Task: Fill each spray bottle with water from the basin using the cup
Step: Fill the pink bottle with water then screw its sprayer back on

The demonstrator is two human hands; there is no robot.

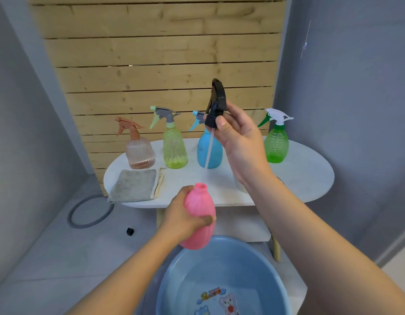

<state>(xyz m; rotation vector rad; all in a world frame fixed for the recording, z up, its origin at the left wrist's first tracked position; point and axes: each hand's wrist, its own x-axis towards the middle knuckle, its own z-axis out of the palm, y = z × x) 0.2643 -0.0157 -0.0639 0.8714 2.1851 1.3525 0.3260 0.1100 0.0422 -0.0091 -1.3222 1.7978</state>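
Left fingers: the left hand (184, 215) is wrapping round the waist of the pink spray bottle (199, 218), thumb across the front and the other fingers curling behind, holding it tilted with its open neck pointing up and away.
Right fingers: the right hand (237, 142) is pinching the black trigger head (216, 105) at its screw collar between thumb and fingertips, the remaining fingers lying half open.
Dip tube: the thin clear dip tube (209, 151) is hanging down from the pinching fingers, its tip just above the bottle's neck.
Handling, bottle: thin plastic, probably light and springy while unfilled, and likely to get slippery once wet, so gripping at the waist looks sensible.
Handling, head: stiff and light; the tube is flexing, so the collar is the best place to hold.
Below the left fingers: the blue basin (187, 264) is holding water.
Beyond the fingers: the brown (140, 153), yellow-green (174, 148), blue (214, 151) and green (276, 144) spray bottles are standing capped on the white table (310, 173), with a grey cloth (134, 186) lying nearer.
Cup: a pale vessel, possibly the cup, is mostly hiding behind the right wrist; I cannot tell for certain.
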